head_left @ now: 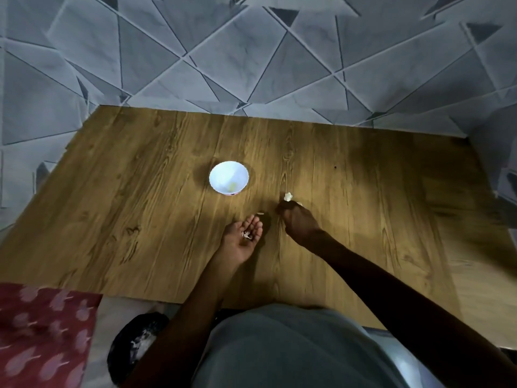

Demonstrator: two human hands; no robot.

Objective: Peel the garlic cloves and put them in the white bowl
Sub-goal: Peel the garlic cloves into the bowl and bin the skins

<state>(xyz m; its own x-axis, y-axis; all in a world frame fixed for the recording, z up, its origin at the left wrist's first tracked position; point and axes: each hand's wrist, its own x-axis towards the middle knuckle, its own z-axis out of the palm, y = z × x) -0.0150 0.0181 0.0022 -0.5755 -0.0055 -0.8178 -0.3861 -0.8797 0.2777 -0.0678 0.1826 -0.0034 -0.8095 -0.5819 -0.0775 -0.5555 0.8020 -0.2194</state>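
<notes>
Garlic clove [288, 196], pale and ragged with skin, lies on the tabletop [140, 205] right of its middle, just past the knuckles of the right hand [298, 219]. That hand is turned back-up with its fingers curled down toward the wood. The fingertips are hidden under it, so I cannot tell whether they pinch anything or only touch the surface. A second small pale bit [300, 203] sits right beside the hand.

The left hand [243, 239] lies palm-up just beside the right one, toward the near edge. Its fingers are loosely cupped, not closed, and a few white peel scraps [246, 234] rest in the hollow of the palm. One thin flake of skin [260, 213] lies on the wood just beyond its fingertips.

Farther out, toward the far edge and a little left of both hands, stands the white bowl [228, 177], with a yellowish peeled clove [232, 187] on its bottom.

Off the near left corner are a red patterned cloth [42, 331] and a black bag [137, 343] with pale scraps inside. Grey geometric wall tiles [251, 51] rise behind the far edge
</notes>
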